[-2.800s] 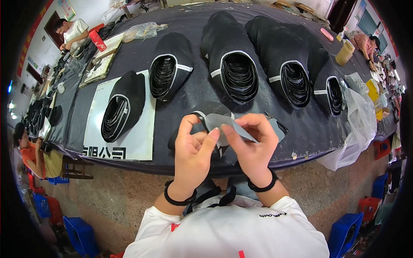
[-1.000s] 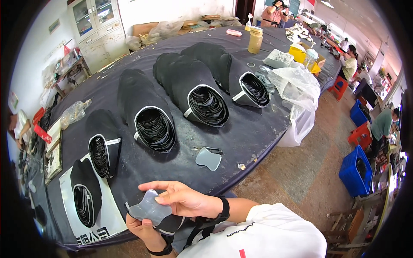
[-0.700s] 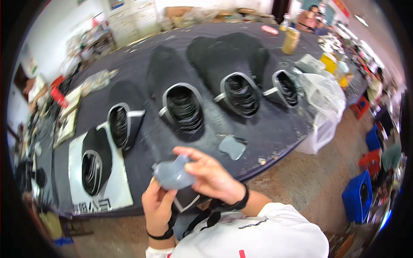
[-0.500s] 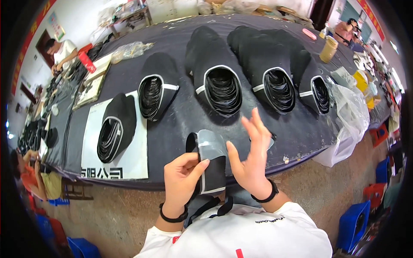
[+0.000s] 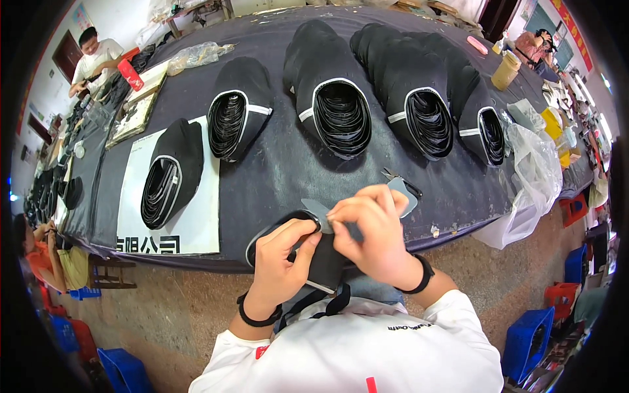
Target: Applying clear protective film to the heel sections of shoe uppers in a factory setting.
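Observation:
A black shoe upper with pale edging [image 5: 323, 265] is at the near table edge. My left hand [image 5: 283, 259] grips its rim between thumb and fingers, closed. Against the upper's top sits a translucent grey piece of sheet [image 5: 316, 208]. My right hand [image 5: 377, 232] is closed in a pinch on that grey piece, partly covering it. Just beyond my right hand lie a second grey piece [image 5: 404, 198] and a small dark-handled cutting tool [image 5: 411, 187], its kind unclear.
Nested stacks of black uppers [image 5: 327, 72] stand across the dark-covered table [image 5: 275, 177]. One stack [image 5: 177, 170] rests on a white printed sheet [image 5: 203, 226]. A clear plastic bag [image 5: 524, 190] hangs at the right edge, near a tan jar [image 5: 506, 71]. People work farther off.
My right hand has gone from spread fingers to a pinch at the grey piece. The upper has tilted and its rim swung left. My view has shifted slightly.

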`<state>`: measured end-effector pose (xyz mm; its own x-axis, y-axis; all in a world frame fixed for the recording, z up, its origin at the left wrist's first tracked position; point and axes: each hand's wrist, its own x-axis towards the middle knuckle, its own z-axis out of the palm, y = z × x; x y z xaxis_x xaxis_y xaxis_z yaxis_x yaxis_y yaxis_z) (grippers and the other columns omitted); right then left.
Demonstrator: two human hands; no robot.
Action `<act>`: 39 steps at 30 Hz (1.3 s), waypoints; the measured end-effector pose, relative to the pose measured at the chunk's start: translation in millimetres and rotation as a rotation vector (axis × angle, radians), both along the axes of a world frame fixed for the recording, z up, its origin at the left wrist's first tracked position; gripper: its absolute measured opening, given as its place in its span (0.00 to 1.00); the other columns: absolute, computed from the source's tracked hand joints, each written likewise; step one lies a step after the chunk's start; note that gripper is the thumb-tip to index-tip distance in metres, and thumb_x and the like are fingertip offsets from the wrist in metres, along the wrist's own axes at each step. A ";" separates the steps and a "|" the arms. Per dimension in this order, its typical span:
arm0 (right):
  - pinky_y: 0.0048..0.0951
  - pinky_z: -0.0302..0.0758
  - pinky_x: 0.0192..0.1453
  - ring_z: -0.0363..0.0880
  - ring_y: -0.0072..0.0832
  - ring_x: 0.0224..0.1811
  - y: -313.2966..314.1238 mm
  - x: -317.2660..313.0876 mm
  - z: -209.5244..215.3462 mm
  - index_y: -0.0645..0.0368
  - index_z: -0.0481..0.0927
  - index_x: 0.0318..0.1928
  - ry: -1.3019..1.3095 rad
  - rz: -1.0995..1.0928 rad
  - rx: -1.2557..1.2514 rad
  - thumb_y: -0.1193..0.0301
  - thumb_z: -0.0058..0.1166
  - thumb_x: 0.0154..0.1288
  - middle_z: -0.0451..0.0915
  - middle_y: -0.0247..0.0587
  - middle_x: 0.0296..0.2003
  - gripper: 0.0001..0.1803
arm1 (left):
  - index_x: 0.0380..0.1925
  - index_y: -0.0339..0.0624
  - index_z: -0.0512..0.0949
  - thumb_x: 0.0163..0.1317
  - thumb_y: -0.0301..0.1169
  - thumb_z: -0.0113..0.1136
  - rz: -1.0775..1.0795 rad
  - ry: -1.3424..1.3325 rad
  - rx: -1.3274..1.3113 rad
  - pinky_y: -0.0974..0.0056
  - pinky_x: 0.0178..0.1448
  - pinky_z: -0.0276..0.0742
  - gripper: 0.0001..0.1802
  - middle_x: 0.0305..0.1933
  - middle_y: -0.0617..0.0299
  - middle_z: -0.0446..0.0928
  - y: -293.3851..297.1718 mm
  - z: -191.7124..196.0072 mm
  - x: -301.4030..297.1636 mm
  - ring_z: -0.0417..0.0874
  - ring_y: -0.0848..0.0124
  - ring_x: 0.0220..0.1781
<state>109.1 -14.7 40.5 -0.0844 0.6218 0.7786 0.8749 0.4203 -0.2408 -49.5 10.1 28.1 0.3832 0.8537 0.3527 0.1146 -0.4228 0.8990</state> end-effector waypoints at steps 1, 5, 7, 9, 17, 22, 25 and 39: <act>0.30 0.53 0.44 0.70 0.24 0.36 1.6 5.2 1.2 0.55 0.75 0.30 0.186 0.133 -0.163 0.76 0.57 0.43 0.77 0.26 0.32 0.10 | 0.29 0.29 0.72 0.54 0.18 0.54 -0.035 -0.044 -0.038 0.73 0.30 0.68 0.03 0.24 0.58 0.74 0.1 -0.2 -0.5 0.73 0.76 0.24; 0.29 0.54 0.48 0.69 0.24 0.39 0.1 11.2 -2.5 0.53 0.75 0.30 0.479 0.366 -0.436 0.75 0.55 0.49 0.77 0.24 0.33 0.06 | 0.29 0.30 0.73 0.54 0.20 0.55 -0.115 -0.251 -0.383 0.74 0.31 0.68 0.03 0.26 0.62 0.75 0.1 0.2 -2.1 0.73 0.81 0.27; 0.27 0.58 0.47 0.70 0.23 0.38 -1.7 10.8 -7.7 0.56 0.74 0.32 0.512 0.448 -0.547 0.75 0.52 0.55 0.77 0.28 0.34 0.04 | 0.30 0.30 0.75 0.54 0.22 0.59 -0.103 -0.255 -0.512 0.75 0.33 0.69 0.05 0.26 0.64 0.75 1.1 0.0 -0.9 0.73 0.82 0.29; 0.25 0.60 0.45 0.71 0.22 0.38 -3.8 13.8 -11.2 0.58 0.72 0.33 0.846 0.576 -0.590 0.75 0.49 0.58 0.77 0.32 0.34 0.03 | 0.32 0.30 0.77 0.54 0.24 0.61 -0.117 -0.321 -0.682 0.76 0.35 0.70 0.08 0.29 0.65 0.77 0.1 1.0 -1.5 0.74 0.82 0.31; 0.17 0.65 0.30 0.66 0.20 0.28 -6.4 24.3 -14.1 0.57 0.63 0.30 1.742 0.835 -0.706 0.73 0.42 0.64 0.70 0.36 0.28 0.06 | 0.36 0.31 0.76 0.57 0.26 0.59 -0.197 -0.438 -0.594 0.77 0.33 0.68 0.10 0.30 0.69 0.75 -0.4 1.4 -4.1 0.71 0.85 0.31; 0.16 0.63 0.25 0.62 0.19 0.25 -21.8 35.6 -22.1 0.55 0.61 0.28 2.061 0.930 -0.476 0.73 0.48 0.62 0.64 0.32 0.25 0.09 | 0.38 0.31 0.76 0.57 0.26 0.59 -0.167 -0.378 -0.590 0.78 0.32 0.67 0.10 0.30 0.69 0.75 -12.0 -0.7 8.3 0.70 0.85 0.30; 0.18 0.63 0.24 0.60 0.19 0.24 -37.9 60.4 -29.3 0.55 0.61 0.28 2.054 1.003 -0.434 0.72 0.49 0.62 0.63 0.31 0.24 0.10 | 0.34 0.30 0.78 0.48 0.20 0.62 -0.061 -0.295 -0.530 0.70 0.40 0.75 0.11 0.31 0.61 0.78 -20.9 -6.9 15.8 0.77 0.76 0.34; 0.21 0.73 0.36 0.77 0.22 0.29 -172.6 417.8 -136.7 0.67 0.76 0.37 1.022 -0.777 0.627 0.77 0.54 0.57 0.78 0.36 0.26 0.07 | 0.49 0.35 0.67 0.64 0.33 0.46 0.202 -0.135 0.121 0.69 0.32 0.63 0.17 0.41 0.51 0.69 -6.6 -53.3 -34.2 0.65 0.68 0.28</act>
<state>526.9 -187.3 -96.2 0.8682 -0.2143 0.4475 0.4868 0.1933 -0.8518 -83.7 3.6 -25.1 0.1518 0.8568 0.4927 0.0901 -0.5084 0.8564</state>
